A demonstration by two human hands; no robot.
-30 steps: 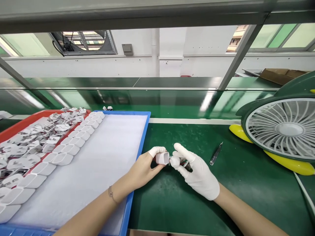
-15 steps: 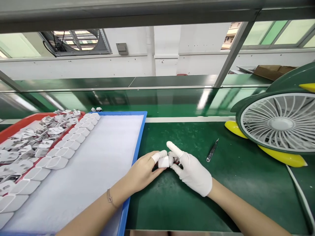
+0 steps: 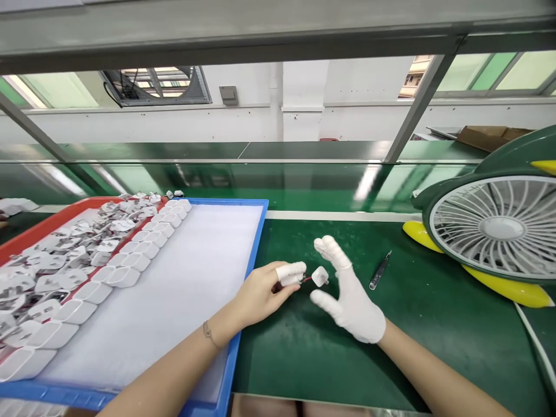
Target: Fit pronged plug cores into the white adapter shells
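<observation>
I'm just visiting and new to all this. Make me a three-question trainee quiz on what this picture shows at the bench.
1. True or false: the right hand wears a full white glove.
2. What lies on the green mat between the right hand and the fan? A) a roll of tape B) a slim pointed metal tool C) a cup
3. Fill in: the neat row of white adapter shells lies in the ____ tray, beside the red tray.

Key
1. True; the left hand has only a fingertip cover and holds a small white part by its wire.
2. B, the slim pointed metal tool.
3. blue
</observation>
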